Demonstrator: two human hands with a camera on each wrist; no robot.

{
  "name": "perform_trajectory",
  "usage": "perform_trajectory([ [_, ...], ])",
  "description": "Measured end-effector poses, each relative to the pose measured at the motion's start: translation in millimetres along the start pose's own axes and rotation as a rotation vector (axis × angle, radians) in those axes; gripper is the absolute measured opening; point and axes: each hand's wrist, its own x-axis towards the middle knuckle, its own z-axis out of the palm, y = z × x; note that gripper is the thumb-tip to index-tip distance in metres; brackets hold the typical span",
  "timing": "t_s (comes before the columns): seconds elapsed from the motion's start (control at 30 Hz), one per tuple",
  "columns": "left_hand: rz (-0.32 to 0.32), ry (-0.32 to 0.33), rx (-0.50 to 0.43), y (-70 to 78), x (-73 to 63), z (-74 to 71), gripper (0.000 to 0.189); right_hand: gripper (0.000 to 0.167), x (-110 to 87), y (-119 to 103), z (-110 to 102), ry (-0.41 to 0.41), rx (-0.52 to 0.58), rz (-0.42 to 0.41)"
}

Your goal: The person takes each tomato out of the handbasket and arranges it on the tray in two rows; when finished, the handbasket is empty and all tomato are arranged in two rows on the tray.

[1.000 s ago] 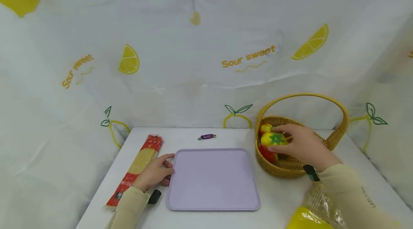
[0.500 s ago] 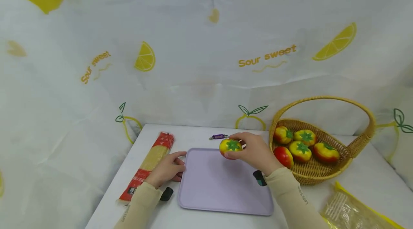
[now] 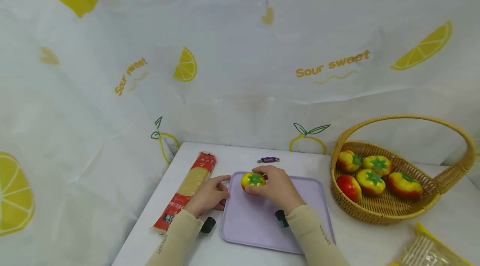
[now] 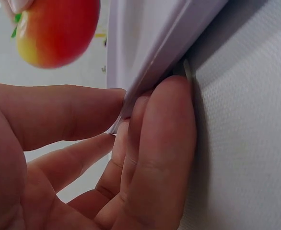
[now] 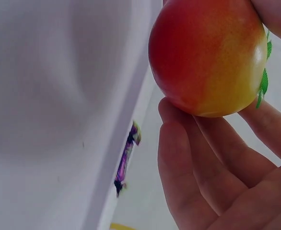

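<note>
In my right hand (image 3: pixel 277 186) I hold a red-and-yellow tomato (image 3: pixel 252 180) with a green leafy top, above the far left part of a pale purple tray (image 3: pixel 258 228). The right wrist view shows the tomato (image 5: pixel 205 57) between thumb and fingers, its underside apart from the tray surface. My left hand (image 3: pixel 211 194) pinches the tray's left edge. Up close in the left wrist view, the thumb meets the tray rim (image 4: pixel 145 72) and the curled fingers (image 4: pixel 164 129) lie at its underside.
Right of the tray stands a wicker basket (image 3: pixel 371 215) with a tall handle and several similar tomatoes (image 3: pixel 371 181). A red-and-yellow packet of noodles (image 3: pixel 187 189) lies left. Behind the tray is a purple wrapped candy (image 3: pixel 268 159). A clear-and-yellow bag (image 3: pixel 427 251) lies front right.
My right hand has lifted a tomato out of the basket and carried it left over the tray. The left hand stays at the tray's edge. The head view has turned right.
</note>
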Motion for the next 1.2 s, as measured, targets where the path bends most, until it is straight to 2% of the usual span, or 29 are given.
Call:
perform_trajectory([
  [0.23,0.023,-0.023,-0.01,5.6,3.3,5.0,0.059,0.054,1.0,-4.0,12.2,0.017,-0.014,0.018],
  [0.4,0.013,-0.007,0.009,3.9,6.0,4.6,0.058,0.054,3.2,-4.4,15.6,0.041,-0.008,-0.004],
  [0.53,-0.003,-0.004,0.011,3.3,5.4,3.4,0.058,0.055,5.1,-4.8,19.2,0.026,-0.011,0.004],
  [1.2,0.034,-0.019,-0.029,-3.3,0.6,-1.2,0.059,0.058,5.7,-6.2,34.7,-0.03,-0.043,-0.023],
])
